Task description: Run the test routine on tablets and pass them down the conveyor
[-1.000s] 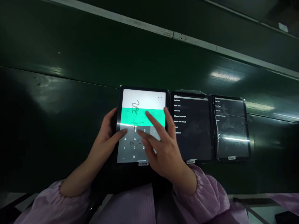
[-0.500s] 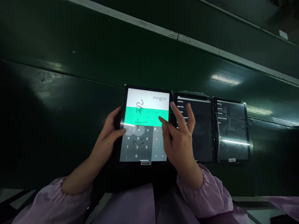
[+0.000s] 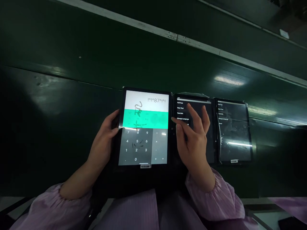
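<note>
A tablet [image 3: 145, 127] shows a calculator with a white display, a green band and grey number keys; dark handwritten strokes mark its screen. My left hand [image 3: 103, 137] grips its left edge, the thumb at the rim and the other fingers partly hidden behind. Just off the right edge hovers my right hand [image 3: 193, 137], fingers apart, index fingertip near the frame, nothing held. Beneath that hand lies a second tablet [image 3: 208, 127] with a dark text menu, partly covered by the fingers and palm.
To the right a third tablet [image 3: 235, 131] with a similar dark menu sits under wrinkled clear film. All lie on a dark green bench [image 3: 96, 64]. A pale metal strip [image 3: 144, 27] crosses behind. A pink-purple sleeve [image 3: 290, 207] shows at lower right.
My right hand has moved right, off the calculator's green band. My left thumb has slid from the 7 key to the edge. The display text has grown longer.
</note>
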`<state>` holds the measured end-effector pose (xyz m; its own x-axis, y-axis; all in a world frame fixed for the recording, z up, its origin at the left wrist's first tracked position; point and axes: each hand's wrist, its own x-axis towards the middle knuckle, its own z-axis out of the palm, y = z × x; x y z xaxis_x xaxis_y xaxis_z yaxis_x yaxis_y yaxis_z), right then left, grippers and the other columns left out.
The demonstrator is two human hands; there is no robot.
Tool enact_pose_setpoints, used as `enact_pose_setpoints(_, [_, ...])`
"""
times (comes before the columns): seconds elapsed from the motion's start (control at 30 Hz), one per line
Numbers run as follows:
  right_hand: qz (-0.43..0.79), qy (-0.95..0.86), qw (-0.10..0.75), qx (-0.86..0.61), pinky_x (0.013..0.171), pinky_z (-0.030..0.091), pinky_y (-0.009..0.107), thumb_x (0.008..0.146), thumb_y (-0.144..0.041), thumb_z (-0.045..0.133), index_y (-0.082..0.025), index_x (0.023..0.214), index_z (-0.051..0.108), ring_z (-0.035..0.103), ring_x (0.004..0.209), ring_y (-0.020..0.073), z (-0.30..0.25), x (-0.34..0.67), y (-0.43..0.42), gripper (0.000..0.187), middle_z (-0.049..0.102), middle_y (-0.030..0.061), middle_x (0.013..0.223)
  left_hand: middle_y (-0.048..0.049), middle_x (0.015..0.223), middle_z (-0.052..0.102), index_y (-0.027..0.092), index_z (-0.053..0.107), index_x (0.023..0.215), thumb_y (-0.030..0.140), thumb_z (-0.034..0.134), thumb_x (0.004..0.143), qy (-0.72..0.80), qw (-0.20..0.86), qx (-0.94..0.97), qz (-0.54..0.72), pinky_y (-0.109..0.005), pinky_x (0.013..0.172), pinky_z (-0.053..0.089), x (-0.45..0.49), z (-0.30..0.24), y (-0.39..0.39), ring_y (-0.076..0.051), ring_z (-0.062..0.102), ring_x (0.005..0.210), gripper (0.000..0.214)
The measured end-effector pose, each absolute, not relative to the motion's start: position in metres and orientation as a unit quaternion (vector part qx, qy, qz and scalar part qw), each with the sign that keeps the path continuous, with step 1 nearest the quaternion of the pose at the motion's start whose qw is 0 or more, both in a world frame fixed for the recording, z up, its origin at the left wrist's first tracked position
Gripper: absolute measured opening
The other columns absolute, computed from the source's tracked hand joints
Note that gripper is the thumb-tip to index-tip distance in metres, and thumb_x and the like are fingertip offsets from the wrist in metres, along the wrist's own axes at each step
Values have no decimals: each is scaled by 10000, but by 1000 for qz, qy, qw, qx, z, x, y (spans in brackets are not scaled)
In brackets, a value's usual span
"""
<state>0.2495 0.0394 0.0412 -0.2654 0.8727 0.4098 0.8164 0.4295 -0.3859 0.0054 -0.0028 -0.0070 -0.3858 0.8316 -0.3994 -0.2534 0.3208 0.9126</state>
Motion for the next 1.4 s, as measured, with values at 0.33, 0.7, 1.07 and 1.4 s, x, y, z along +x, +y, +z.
enact_pose_setpoints(0.33, [88,-816,282,-497,1196,485,621,1087,-215,540,-194,1051,845,394,1549,396,47,263,36,307,653,111,1472,-67,1457,660,223,712,1271,408,790,780,612,493,247,567,-510,1311,329,11,-5,-1,-335,482,1478,531])
enact_pose_setpoints(0.7, [57,-819,275,-501,1187,478,642,1095,-251,531,-210,1092,829,452,1510,398,52,276,45,301,657,100,1470,-34,1357,734,259,774,1205,245,757,667,641,480,220,557,-518,1229,469,8,-3,28,-325,616,1358,538])
enact_pose_setpoints(1.07, [-28,-803,239,-546,1195,355,769,1112,-348,491,-212,1264,766,325,1556,460,38,327,60,342,532,161,1566,-43,1205,791,217,780,1181,183,731,648,700,420,190,545,-637,1282,362,22,6,70,-317,710,1194,536])
enact_pose_setpoints(1.4, [-48,-765,243,-595,1244,302,743,1127,-334,436,-242,1204,798,285,1586,429,46,382,64,381,533,103,1585,49,1280,760,238,757,1189,283,657,675,674,421,255,551,-534,1298,391,26,2,56,-288,636,1361,526])
